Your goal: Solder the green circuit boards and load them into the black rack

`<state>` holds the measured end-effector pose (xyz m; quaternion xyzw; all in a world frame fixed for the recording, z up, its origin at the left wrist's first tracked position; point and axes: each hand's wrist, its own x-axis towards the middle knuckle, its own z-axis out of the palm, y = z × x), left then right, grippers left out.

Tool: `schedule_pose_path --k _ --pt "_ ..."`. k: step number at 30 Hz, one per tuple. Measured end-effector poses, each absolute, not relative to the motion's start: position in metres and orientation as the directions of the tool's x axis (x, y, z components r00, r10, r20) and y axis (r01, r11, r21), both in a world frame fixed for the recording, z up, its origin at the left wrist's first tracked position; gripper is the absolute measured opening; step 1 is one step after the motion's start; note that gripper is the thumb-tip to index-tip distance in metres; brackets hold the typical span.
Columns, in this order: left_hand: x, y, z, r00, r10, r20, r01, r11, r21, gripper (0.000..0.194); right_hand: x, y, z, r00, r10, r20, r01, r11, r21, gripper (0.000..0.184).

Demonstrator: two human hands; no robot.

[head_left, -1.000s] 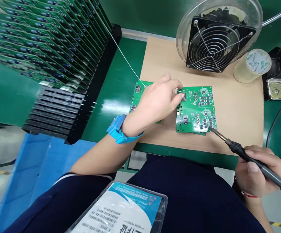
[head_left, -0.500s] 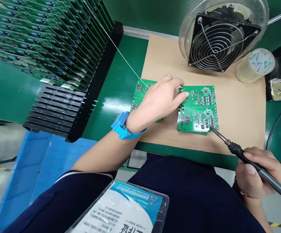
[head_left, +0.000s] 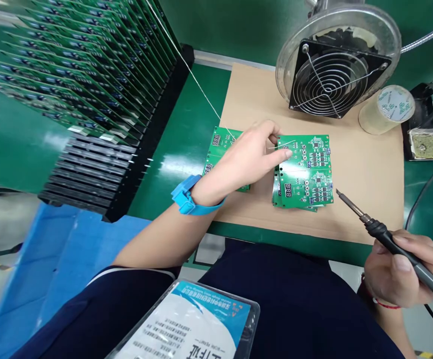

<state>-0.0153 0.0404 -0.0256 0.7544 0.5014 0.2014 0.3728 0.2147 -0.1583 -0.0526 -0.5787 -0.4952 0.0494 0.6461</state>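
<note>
A green circuit board (head_left: 308,172) lies on a tan mat (head_left: 366,169), on top of other boards. My left hand (head_left: 246,159), with a blue wrist strap (head_left: 184,197), pinches a thin solder wire (head_left: 197,82) and rests its fingers at the board's upper left edge. A second green board (head_left: 218,144) lies partly under that hand. My right hand (head_left: 403,269) grips a soldering iron (head_left: 384,237); its tip hangs just right of the board's lower right corner, off the board.
A black rack (head_left: 89,94) full of green boards fills the left. A wire-guarded fan (head_left: 336,75), a tape roll (head_left: 386,109) and an iron stand with sponge (head_left: 424,139) stand at the back right. A plastic-sleeved sheet (head_left: 194,324) lies on my lap.
The iron's tip has lifted off the board's lower right corner and drawn back to the right. My left hand has stayed at the board's upper left with the wire.
</note>
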Motion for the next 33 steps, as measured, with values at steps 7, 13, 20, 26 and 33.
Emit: schedule_pose_path --k 7,13,20,26,33 --pt "-0.033 0.051 -0.018 0.348 0.921 -0.173 0.387 0.027 0.922 0.009 0.225 -0.150 -0.056 0.567 0.547 0.615 0.491 0.375 -0.786 0.020" --pt "-0.092 0.080 -0.024 0.124 0.972 -0.197 0.412 0.131 0.902 0.024 0.231 -0.147 -0.060 0.577 0.517 0.632 0.514 0.372 -0.773 0.022" --pt "-0.113 0.083 -0.048 0.041 0.998 -0.055 0.656 0.015 0.755 0.010 0.227 -0.138 -0.053 0.571 0.574 0.586 0.475 0.351 -0.807 0.022" --pt "-0.095 0.064 -0.029 -0.002 0.999 0.048 0.688 -0.033 0.725 0.011 0.222 -0.124 -0.043 0.523 0.658 0.542 0.413 0.360 -0.836 0.020" --pt "-0.033 0.011 -0.004 0.544 0.838 0.034 0.373 -0.278 0.885 0.011 0.205 -0.110 -0.031 0.439 0.837 0.325 0.345 0.177 -0.922 0.025"
